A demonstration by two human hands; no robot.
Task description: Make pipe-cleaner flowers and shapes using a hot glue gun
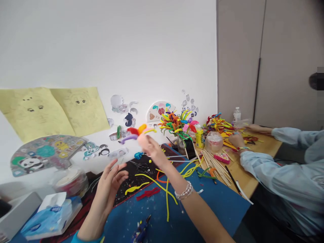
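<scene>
My right hand (152, 150) is raised over the far side of the mat, its fingers closed on a pipe-cleaner flower (133, 131). The flower has red, orange, purple, pink and yellow petals and is slightly blurred. Lower and to the left, my left hand (111, 182) is held up with loosely spread fingers and nothing in it. Beneath my hands, long yellow pipe cleaners (167, 195) lie across the blue mat (202, 212). A twisted yellow piece (135, 189) and a red twisted piece (148, 193) rest beside them. Near the front edge sits a blue glue gun (141, 230), partly cut off.
A bunch of pipe-cleaner flowers (174, 123) stands in a container by the wall. Right of it are a phone (190, 149), a yellow bottle (199, 137) and wooden sticks (214, 165). A tissue pack (52, 216) lies at left. A co-worker's sleeved arms (265, 165) reach in from the right.
</scene>
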